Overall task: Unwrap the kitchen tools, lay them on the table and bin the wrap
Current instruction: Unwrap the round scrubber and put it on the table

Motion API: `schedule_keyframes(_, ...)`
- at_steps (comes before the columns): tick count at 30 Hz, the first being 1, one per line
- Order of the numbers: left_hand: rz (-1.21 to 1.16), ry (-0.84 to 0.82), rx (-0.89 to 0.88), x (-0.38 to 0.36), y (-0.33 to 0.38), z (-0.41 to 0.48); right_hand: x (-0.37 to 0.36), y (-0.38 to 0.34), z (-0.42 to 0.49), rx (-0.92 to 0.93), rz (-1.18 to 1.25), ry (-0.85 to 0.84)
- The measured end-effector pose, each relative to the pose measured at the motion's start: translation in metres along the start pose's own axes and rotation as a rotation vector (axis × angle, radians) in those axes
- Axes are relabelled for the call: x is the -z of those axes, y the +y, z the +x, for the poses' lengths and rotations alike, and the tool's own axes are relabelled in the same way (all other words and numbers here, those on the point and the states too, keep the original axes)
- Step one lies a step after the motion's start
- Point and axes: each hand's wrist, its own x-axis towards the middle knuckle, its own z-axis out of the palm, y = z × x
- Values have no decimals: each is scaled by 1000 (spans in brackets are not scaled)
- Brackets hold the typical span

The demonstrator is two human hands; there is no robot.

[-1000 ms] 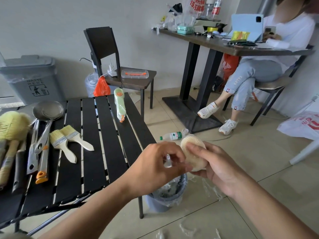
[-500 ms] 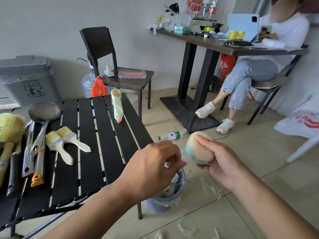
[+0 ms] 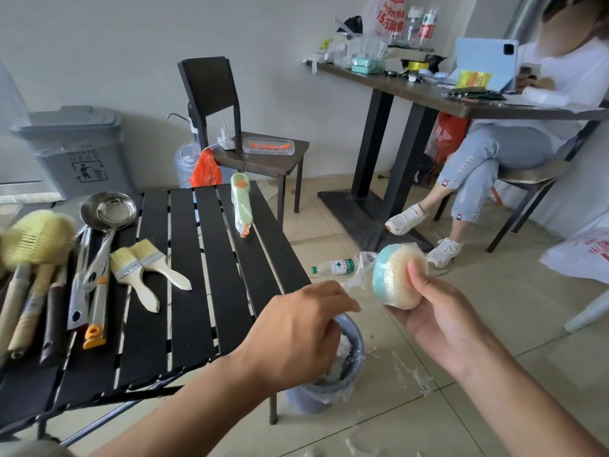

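Note:
My right hand (image 3: 438, 311) grips a round scrub sponge (image 3: 395, 275), cream with a blue band, above the floor to the right of the black slatted table (image 3: 211, 291). A strip of clear wrap (image 3: 357, 278) stretches from the sponge to my left hand (image 3: 296, 334), which pinches its end. Directly below my hands stands a small grey bin (image 3: 333, 387) lined with a bag and holding crumpled wrap. Unwrapped tools lie on the table's left: two pastry brushes (image 3: 145, 272), a steel ladle (image 3: 105, 219), a yellow bottle brush (image 3: 39, 239). A wrapped green tool (image 3: 241, 206) lies at the table's far edge.
Scraps of clear wrap (image 3: 412, 374) litter the floor tiles by the bin, and a plastic bottle (image 3: 334, 267) lies on the floor. A black chair (image 3: 230, 127) stands behind the table, a large grey waste bin (image 3: 75, 146) at back left. A person sits at a dark desk (image 3: 428, 94).
My hands have drawn apart: the right hand lifted and turned the sponge so its blue band shows, and the left hand pulled a strip of wrap away from it.

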Motion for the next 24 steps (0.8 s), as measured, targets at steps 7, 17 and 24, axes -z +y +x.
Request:
schedule_keyframes(7,-559,334,441,-4,3,3,-3,-2,-8,-17,32,-296)
schedule_keyframes(17,-1373,80,685,-10,4,15,-15,3,-13,-33,-118,-361)
schedule_keyframes(24,-1128,191,644,-19,10,11,-28,16,-15,200,-278,-30)
